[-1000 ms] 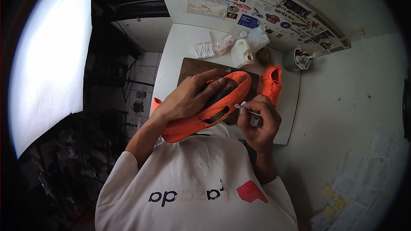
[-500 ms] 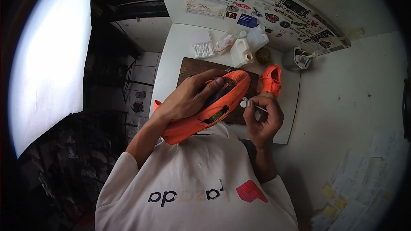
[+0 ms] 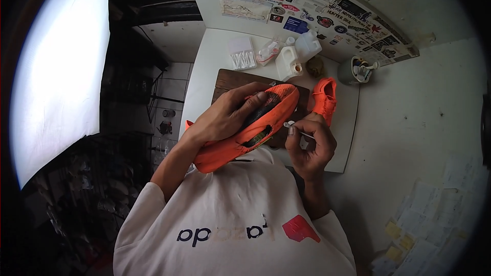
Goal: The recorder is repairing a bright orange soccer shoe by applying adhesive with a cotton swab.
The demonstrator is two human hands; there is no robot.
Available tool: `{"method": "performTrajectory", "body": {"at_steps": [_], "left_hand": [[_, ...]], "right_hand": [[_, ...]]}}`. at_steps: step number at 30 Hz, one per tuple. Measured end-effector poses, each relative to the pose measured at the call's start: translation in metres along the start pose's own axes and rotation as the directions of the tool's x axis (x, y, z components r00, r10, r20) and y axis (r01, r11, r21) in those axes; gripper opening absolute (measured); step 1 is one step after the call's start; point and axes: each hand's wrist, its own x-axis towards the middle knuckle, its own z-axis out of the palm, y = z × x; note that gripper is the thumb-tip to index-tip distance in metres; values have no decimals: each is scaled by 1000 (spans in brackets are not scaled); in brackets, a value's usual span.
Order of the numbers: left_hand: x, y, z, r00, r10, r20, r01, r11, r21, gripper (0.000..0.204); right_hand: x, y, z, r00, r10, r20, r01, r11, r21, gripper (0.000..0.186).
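Observation:
An orange shoe (image 3: 215,158) with a black textured area (image 3: 263,107) and a side cut-out showing yellow-green inside is held tilted in my left hand (image 3: 222,115), whose thumb presses on the dark area. My right hand (image 3: 312,145) pinches a thin pale stick (image 3: 304,133) with a small white tip (image 3: 289,124), just off the shoe's right side. A second orange shoe (image 3: 323,99) lies beyond my right hand. A wooden board (image 3: 230,79) is under the held shoe, on the white table (image 3: 202,66).
At the back stand two plastic jugs (image 3: 289,64), a bundle of white sticks (image 3: 241,53), a pink-white bag (image 3: 268,51) and a container of tools (image 3: 356,71). A stickered back board (image 3: 240,5) rises behind them. A wall (image 3: 419,122) borders the right, a bright panel (image 3: 61,66) the left.
My right hand shifted away to the right about half a second ago and has since come back left toward the shoe's side. My left hand and the shoe have barely moved.

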Motion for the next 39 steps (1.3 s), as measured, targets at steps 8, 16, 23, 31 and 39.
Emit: {"method": "performTrajectory", "body": {"at_steps": [8,16,23,31,39], "left_hand": [[2,-4,0,999,28,24,-28,999,-29,53],[2,-3,1,999,31,-44,-30,999,12,51],[8,-6,6,996,54,-71,-41,983,179,49],[3,0,3,1000,9,-7,-8,982,188,50],[1,0,1,997,70,-24,-65,984,164,52]], "right_hand": [[1,-3,0,997,74,-7,-73,996,45,8],[-1,-1,-2,995,34,97,-43,995,91,8],[-13,32,-13,896,430,-107,-374,863,341,11],[-12,18,-8,924,380,-41,-356,895,269,14],[-15,18,-9,913,408,-4,-394,885,249,13]]}}
